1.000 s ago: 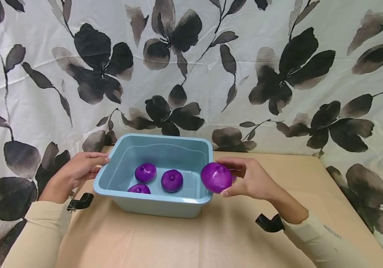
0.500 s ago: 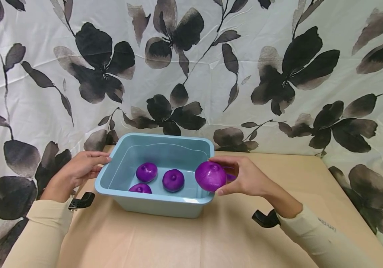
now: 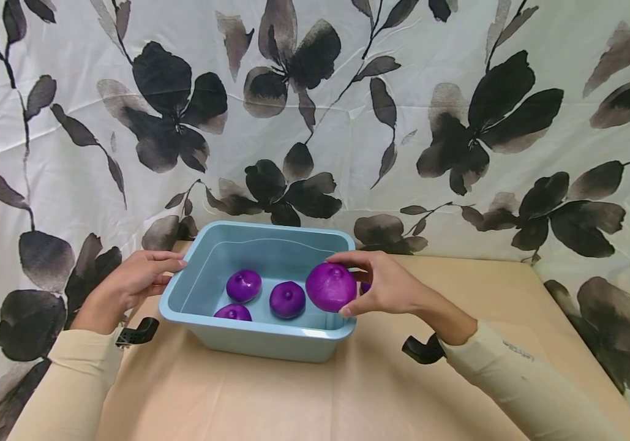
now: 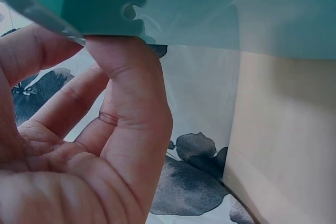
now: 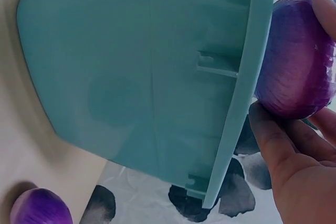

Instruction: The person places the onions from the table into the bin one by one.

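Note:
My right hand (image 3: 383,285) holds a purple-red onion (image 3: 331,287) between thumb and fingers, over the right end of a light blue plastic tub (image 3: 256,334). In the right wrist view the held onion (image 5: 294,59) shows just past the tub's rim (image 5: 257,40), fingertips close to that rim. On the tub's floor lie three more onions (image 3: 287,299), the front one partly hidden by the near wall. My left hand (image 3: 135,278) grips the tub's left rim; the left wrist view shows its fingers (image 4: 128,72) against the edge.
Another onion (image 5: 41,207) sits on the tan table (image 3: 270,398) to the right of the tub, mostly hidden behind my right hand in the head view. Behind the table hangs a white cloth (image 3: 359,135) with dark flowers.
My right hand has moved left with the onion, from the tub's right rim to over its inside. My left hand stays at the left rim. The head view has shifted slightly.

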A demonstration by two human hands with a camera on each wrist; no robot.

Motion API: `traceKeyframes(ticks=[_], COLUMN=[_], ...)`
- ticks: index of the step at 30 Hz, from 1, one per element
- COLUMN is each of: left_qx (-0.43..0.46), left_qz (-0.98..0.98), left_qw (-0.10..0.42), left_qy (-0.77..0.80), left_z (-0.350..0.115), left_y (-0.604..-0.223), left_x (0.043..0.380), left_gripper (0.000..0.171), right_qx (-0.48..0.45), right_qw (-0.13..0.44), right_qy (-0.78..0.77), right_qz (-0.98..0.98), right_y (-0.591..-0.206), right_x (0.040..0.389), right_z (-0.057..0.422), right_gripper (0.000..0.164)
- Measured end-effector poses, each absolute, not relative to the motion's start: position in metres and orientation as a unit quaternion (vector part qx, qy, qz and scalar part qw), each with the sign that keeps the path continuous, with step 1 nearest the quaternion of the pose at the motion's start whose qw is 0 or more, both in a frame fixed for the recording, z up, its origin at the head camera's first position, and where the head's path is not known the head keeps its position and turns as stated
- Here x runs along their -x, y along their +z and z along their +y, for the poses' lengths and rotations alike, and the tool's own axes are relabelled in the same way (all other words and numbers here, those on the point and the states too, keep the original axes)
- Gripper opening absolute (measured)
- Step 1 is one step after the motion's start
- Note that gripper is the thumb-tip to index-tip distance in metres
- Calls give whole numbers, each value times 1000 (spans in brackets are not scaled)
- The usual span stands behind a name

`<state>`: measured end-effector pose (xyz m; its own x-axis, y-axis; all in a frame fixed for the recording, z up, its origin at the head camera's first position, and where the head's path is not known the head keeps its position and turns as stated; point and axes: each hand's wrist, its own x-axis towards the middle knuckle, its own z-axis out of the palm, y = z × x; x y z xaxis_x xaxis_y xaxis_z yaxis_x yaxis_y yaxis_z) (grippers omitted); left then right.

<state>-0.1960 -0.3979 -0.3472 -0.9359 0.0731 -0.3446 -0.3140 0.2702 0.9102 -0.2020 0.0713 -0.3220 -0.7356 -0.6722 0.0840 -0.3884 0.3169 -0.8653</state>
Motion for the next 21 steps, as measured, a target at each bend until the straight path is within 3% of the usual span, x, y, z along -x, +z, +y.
traceKeyframes(ticks=[13, 21], left_qx=[84, 84], left_qz=[779, 779], left_qw=[162, 160], left_qy=[600, 601], left_z=[-397, -396], left_y=[-345, -343], left_x=[196, 195], left_gripper=[48, 45], right_qx=[372, 426], right_qw=[184, 187], right_qy=[-369, -320], right_qz=[832, 825], right_y=[-311, -305], right_x=[213, 231], right_z=[39, 16], right_gripper=[87, 82])
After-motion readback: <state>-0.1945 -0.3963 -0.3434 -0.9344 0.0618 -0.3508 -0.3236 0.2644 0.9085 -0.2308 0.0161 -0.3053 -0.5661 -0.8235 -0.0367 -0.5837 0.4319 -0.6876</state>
